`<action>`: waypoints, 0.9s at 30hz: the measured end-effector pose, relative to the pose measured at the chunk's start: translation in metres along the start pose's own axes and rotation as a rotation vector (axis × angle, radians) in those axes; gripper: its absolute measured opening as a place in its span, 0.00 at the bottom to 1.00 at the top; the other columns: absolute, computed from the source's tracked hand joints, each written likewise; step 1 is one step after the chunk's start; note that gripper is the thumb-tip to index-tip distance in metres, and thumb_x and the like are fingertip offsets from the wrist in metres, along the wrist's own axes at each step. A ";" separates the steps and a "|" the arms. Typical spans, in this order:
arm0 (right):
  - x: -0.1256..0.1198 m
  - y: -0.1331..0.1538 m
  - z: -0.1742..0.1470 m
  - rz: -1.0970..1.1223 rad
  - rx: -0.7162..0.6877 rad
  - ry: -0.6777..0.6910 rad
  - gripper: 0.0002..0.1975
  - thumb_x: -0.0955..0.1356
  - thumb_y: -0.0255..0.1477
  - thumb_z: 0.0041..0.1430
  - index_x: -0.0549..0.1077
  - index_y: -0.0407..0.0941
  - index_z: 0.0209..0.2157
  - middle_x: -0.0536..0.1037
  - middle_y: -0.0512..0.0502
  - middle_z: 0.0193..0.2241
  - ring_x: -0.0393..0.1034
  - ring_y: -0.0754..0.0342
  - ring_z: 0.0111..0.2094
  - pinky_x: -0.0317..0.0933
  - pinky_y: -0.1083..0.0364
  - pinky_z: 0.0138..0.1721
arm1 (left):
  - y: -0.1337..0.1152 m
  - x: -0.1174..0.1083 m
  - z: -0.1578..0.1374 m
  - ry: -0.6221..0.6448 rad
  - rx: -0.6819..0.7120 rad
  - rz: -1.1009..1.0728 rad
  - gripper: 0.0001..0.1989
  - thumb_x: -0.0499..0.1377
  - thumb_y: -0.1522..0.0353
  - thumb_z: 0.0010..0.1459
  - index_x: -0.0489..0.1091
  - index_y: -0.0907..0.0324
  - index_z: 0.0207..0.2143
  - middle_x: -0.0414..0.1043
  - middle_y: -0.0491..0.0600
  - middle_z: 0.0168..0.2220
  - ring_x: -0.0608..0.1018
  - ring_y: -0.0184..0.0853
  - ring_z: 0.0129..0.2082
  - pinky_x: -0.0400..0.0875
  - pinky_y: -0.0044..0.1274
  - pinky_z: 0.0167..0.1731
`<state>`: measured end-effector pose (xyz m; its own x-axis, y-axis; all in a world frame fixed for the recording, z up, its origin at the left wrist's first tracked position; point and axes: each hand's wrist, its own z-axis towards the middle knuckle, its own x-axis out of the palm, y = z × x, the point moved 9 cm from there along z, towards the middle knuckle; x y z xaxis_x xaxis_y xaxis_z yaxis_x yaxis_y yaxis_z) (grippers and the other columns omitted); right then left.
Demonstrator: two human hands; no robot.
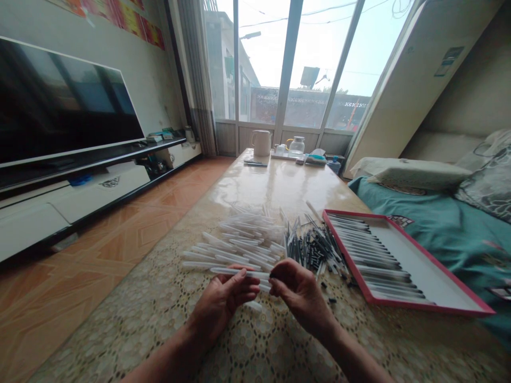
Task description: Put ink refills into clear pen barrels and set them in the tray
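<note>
My left hand (225, 298) is closed around a whitish, see-through pen barrel (223, 271), held almost level above the table. At the barrel's right end, my right hand (299, 290) pinches a small black pen part (271, 276); the fingertips hide most of it. Just beyond my hands lies a loose pile of similar pale barrels (235, 244). To its right is a heap of black-ended pen parts (315, 247), with a few tiny black pieces (332, 300) scattered nearer me. A shallow pink-rimmed box (427, 260) at the right holds a row of assembled-looking pens (375, 255).
The long table (255, 340) has a patterned cover. At its far end stand a pale kettle (262, 143), a glass pot (296, 146) and a tissue pack (316, 158). A sofa with a teal cover (451, 213) borders the right; a TV cabinet (104, 186) stands left.
</note>
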<state>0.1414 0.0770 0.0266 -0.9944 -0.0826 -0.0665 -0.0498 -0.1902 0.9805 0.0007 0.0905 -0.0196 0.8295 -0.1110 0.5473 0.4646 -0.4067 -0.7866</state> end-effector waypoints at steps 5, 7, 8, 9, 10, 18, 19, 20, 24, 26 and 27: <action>0.000 -0.004 0.001 0.077 0.027 -0.014 0.07 0.69 0.32 0.54 0.68 0.43 0.31 0.72 0.53 0.24 0.70 0.58 0.25 0.65 0.59 0.28 | -0.001 -0.001 0.000 0.003 0.011 0.006 0.07 0.61 0.71 0.53 0.73 0.65 0.34 0.78 0.54 0.29 0.79 0.34 0.28 0.74 0.22 0.30; -0.002 -0.006 0.001 0.103 0.042 -0.027 0.08 0.70 0.32 0.53 0.69 0.43 0.31 0.72 0.53 0.23 0.70 0.58 0.24 0.64 0.59 0.27 | -0.001 0.000 0.000 0.007 0.015 0.002 0.07 0.62 0.71 0.53 0.73 0.65 0.35 0.78 0.54 0.29 0.79 0.34 0.28 0.74 0.22 0.31; -0.002 -0.007 0.001 0.110 0.049 -0.031 0.09 0.70 0.33 0.52 0.69 0.43 0.31 0.72 0.53 0.22 0.70 0.58 0.23 0.64 0.59 0.26 | -0.001 0.000 0.001 0.011 0.016 -0.002 0.07 0.62 0.71 0.53 0.73 0.65 0.35 0.78 0.54 0.29 0.79 0.34 0.29 0.74 0.22 0.31; -0.002 -0.008 0.001 0.114 0.055 -0.035 0.09 0.70 0.33 0.52 0.69 0.42 0.30 0.72 0.53 0.22 0.70 0.58 0.23 0.64 0.59 0.26 | -0.001 0.000 0.001 0.014 0.018 -0.005 0.07 0.62 0.71 0.52 0.73 0.65 0.35 0.78 0.54 0.28 0.79 0.34 0.28 0.74 0.22 0.31; -0.002 -0.009 0.001 0.114 0.061 -0.038 0.09 0.70 0.33 0.52 0.69 0.42 0.30 0.72 0.53 0.21 0.69 0.58 0.22 0.63 0.59 0.25 | -0.001 0.000 0.001 0.017 0.019 -0.009 0.07 0.62 0.71 0.52 0.73 0.65 0.34 0.78 0.54 0.28 0.79 0.33 0.28 0.74 0.22 0.31; -0.002 -0.017 0.002 0.090 0.081 -0.040 0.11 0.70 0.35 0.52 0.70 0.41 0.29 0.73 0.52 0.18 0.69 0.59 0.19 0.62 0.60 0.22 | -0.001 0.004 0.001 0.070 0.031 -0.001 0.09 0.62 0.70 0.52 0.72 0.65 0.35 0.78 0.54 0.30 0.79 0.33 0.28 0.74 0.21 0.31; -0.002 -0.019 0.001 0.078 0.082 -0.037 0.12 0.69 0.36 0.53 0.69 0.41 0.29 0.73 0.51 0.19 0.68 0.59 0.18 0.61 0.60 0.20 | -0.002 0.005 0.001 0.075 0.036 0.003 0.09 0.62 0.69 0.53 0.72 0.65 0.36 0.78 0.54 0.30 0.79 0.33 0.28 0.74 0.21 0.31; -0.001 -0.020 0.001 0.059 0.082 -0.029 0.12 0.68 0.37 0.55 0.69 0.41 0.29 0.73 0.51 0.20 0.68 0.60 0.17 0.60 0.61 0.19 | -0.002 0.005 0.001 0.080 0.040 0.007 0.09 0.62 0.69 0.53 0.72 0.65 0.36 0.78 0.54 0.30 0.79 0.33 0.29 0.74 0.22 0.31; 0.001 -0.022 -0.002 -0.075 0.061 0.011 0.16 0.63 0.40 0.60 0.66 0.42 0.26 0.71 0.52 0.19 0.65 0.61 0.15 0.57 0.62 0.17 | -0.002 0.009 0.001 0.113 0.036 0.013 0.09 0.63 0.69 0.52 0.72 0.65 0.36 0.78 0.54 0.29 0.79 0.32 0.28 0.73 0.21 0.30; 0.000 -0.020 -0.002 -0.176 0.026 0.011 0.18 0.60 0.40 0.62 0.65 0.42 0.24 0.69 0.52 0.17 0.64 0.62 0.15 0.56 0.63 0.17 | -0.002 0.010 0.002 0.121 0.037 0.015 0.09 0.63 0.69 0.51 0.72 0.65 0.35 0.79 0.54 0.28 0.79 0.32 0.27 0.73 0.21 0.29; -0.001 -0.018 -0.003 -0.224 0.004 0.008 0.19 0.59 0.40 0.62 0.64 0.42 0.23 0.68 0.52 0.17 0.64 0.62 0.14 0.55 0.63 0.17 | -0.002 0.009 0.002 0.117 0.041 0.016 0.09 0.63 0.69 0.51 0.72 0.65 0.35 0.79 0.54 0.28 0.79 0.32 0.27 0.73 0.21 0.29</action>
<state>0.1432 0.0777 0.0090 -0.9576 -0.0462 -0.2845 -0.2701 -0.2003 0.9418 0.0082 0.0925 -0.0140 0.7962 -0.2227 0.5626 0.4661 -0.3672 -0.8049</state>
